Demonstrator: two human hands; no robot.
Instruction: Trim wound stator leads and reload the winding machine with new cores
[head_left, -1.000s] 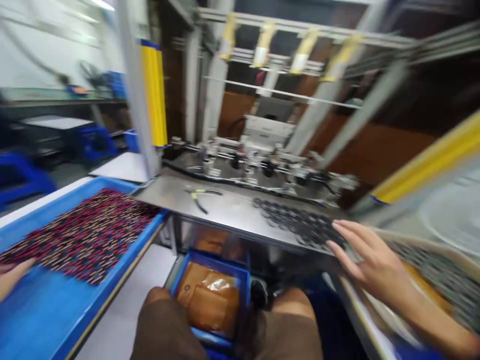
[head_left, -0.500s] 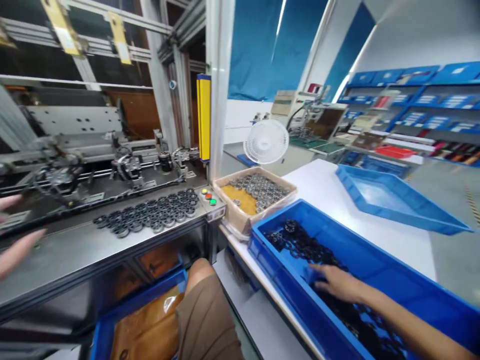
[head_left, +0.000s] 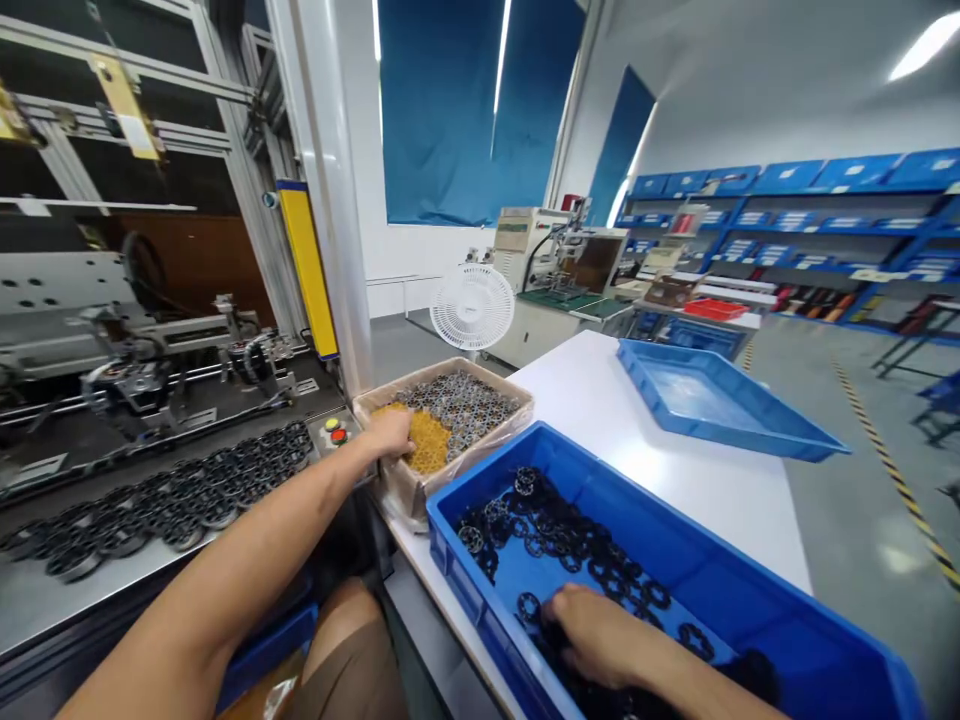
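My left hand reaches into the lined box, over its yellow-brown area. Its fingers curl downward, and what they hold, if anything, is hidden. Beside them in the box lie many small grey metallic parts. My right hand is down in the long blue bin, its fingers closed among dark, partly blurred pieces. Loose black ring-shaped parts spread along the bin floor around it.
Rows of black rings lie on the metal machine ledge at left, beside a button box. A yellow post stands behind it. A white fan is beyond the box. A shallow blue tray rests on the white table.
My left hand has gone from the machine at far left into the lined box. My right hand remains in the blue bin, fingers more curled. The view has turned right.
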